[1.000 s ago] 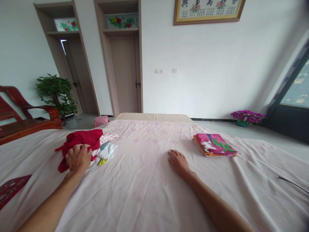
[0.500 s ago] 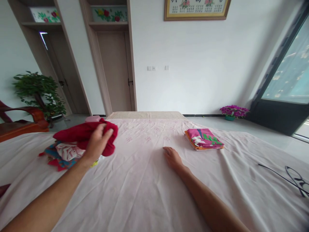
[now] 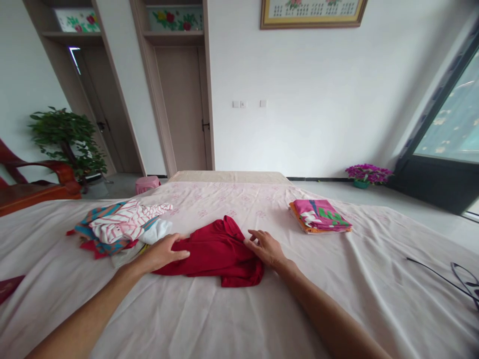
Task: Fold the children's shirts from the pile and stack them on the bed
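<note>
A red garment (image 3: 217, 252), which looks like a short-sleeved shirt, lies loosely spread in front of me. At its left end my left hand (image 3: 164, 253) rests on or just over the cloth, thumb and fingers apart. My right hand (image 3: 266, 247) is by its right edge, fingers spread, near or touching the fabric. To the left is a jumbled pile of clothes, with a red-and-white striped garment (image 3: 121, 222) on top and a white cloth (image 3: 157, 231) beside it. On the right sits a stack of folded clothes (image 3: 322, 217), pink over orange.
A pale sheet (image 3: 179, 319) covers the surface. Eyeglasses (image 3: 462, 284) lie at the right, and a dark red item (image 3: 9, 288) is at the left edge. Beyond stand a pink stool (image 3: 147, 184), a wooden chair (image 3: 56, 179) and a pot of purple flowers (image 3: 368, 173).
The red garment has come off the left pile and now lies spread in the middle. My left hand moved right and let go of it. The striped garment is now uncovered.
</note>
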The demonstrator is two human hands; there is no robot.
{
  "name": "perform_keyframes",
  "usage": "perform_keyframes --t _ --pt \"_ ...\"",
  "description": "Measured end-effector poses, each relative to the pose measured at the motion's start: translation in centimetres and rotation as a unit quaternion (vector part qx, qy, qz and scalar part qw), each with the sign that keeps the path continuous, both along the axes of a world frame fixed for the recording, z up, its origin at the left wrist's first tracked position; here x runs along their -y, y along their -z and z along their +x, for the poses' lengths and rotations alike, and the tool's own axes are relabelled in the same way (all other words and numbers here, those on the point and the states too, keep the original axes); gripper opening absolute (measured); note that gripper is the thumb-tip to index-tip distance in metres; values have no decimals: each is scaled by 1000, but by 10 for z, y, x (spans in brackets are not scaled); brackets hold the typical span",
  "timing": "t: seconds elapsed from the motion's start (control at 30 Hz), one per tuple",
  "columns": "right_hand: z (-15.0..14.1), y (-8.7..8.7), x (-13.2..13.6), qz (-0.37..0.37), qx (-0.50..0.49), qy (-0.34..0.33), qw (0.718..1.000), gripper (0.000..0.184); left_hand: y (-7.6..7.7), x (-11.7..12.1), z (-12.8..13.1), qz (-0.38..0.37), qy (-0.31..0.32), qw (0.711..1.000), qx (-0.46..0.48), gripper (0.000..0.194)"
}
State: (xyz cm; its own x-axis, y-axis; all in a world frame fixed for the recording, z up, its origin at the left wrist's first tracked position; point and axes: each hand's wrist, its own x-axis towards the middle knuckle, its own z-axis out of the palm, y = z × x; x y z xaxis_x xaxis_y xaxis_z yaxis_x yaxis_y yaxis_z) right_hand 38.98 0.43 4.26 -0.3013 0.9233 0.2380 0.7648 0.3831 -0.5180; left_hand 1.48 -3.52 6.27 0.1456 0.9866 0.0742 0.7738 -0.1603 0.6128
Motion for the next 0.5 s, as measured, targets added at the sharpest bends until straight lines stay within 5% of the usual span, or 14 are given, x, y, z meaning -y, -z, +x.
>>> perform_keyframes --t 0.13,0.23,0.3,0.4,0.5 --pt "-13 1 4 -5 63 -11 998 24 13 14 -5 26 -4 992 -125 44" --pt "-17 3 -2 -36 -80 22 996 20 8 12 -9 78 -56 988 -123 23" --pt "-13 1 -9 -69 -274 56 958 24 -2 7 -13 147 -104 980 -81 15" --pt "1 -7 -21 -69 -508 101 853 28 -16 5 -19 251 -162 954 13 7" --pt "23 -11 -33 -76 -500 137 852 23 -18 11 -15 218 -93 970 50 6"
